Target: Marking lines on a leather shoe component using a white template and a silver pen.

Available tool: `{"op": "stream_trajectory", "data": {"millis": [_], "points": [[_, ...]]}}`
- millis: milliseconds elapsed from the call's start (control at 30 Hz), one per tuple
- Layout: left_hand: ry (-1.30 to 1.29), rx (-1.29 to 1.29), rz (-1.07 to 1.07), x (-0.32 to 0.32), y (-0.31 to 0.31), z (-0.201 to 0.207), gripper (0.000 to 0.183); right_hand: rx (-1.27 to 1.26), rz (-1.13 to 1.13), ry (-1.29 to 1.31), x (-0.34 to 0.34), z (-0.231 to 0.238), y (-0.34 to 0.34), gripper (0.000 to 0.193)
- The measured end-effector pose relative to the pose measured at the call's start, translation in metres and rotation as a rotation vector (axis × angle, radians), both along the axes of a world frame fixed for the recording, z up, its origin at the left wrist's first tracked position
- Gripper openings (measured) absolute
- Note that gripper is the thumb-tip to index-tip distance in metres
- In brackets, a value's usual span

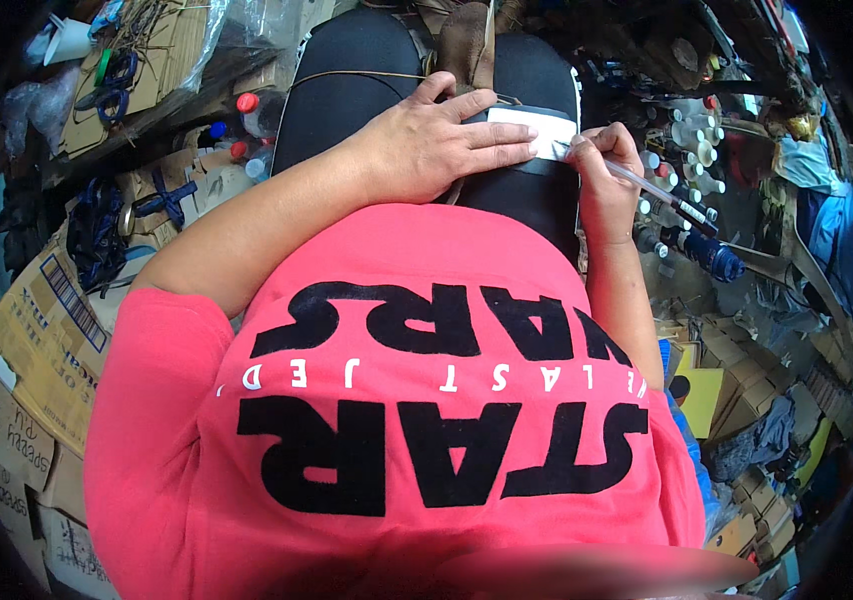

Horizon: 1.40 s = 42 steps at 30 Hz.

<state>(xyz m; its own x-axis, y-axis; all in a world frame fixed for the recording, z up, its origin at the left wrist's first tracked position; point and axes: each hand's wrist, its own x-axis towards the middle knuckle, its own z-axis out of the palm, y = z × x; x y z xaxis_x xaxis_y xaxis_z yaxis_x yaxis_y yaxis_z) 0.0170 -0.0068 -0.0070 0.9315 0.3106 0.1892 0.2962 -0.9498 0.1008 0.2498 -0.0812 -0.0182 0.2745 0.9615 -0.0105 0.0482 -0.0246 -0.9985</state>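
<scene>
A small white paper pad lies across my right thigh, on a darker backing. My left hand rests flat with its fingers stretched out, the fingertips lying on the pad. In my right hand is a clear-barrelled pen, pinched near its point, which meets the pad's right part. The pen's dark rear end sticks out to the lower right. A thin brown cord runs over my left thigh toward the left hand. Between my thighs, a brown piece like leather stands beyond the left hand.
Several plastic bottles stand at the right, with a dark blue bottle nearer. Red-capped bottles are at the left, beside flattened cardboard. Blue-handled scissors lie on cardboard at the upper left. Cardboard pieces pile at the right.
</scene>
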Motion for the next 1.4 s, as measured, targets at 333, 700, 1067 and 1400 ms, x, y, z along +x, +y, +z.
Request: {"op": "stream_trajectory", "data": {"millis": [333, 700, 1067, 1400], "points": [[0.029, -0.025, 0.001, 0.001, 0.0, 0.002, 0.066, 0.002, -0.023, 0.021, -0.002, 0.001, 0.001, 0.019], [0.045, -0.011, -0.005, 0.001, 0.001, 0.004, 0.069, 0.007, 0.02, 0.203, 0.007, 0.002, 0.002, 0.017], [-0.124, -0.111, -0.039, -0.007, 0.002, 0.006, 0.059, -0.089, 0.026, 0.486, 0.011, 0.005, 0.003, 0.017], [-0.206, -0.143, -0.006, -0.013, 0.002, 0.008, 0.049, -0.082, 0.009, 0.491, 0.01, 0.007, 0.003, 0.015]]}}
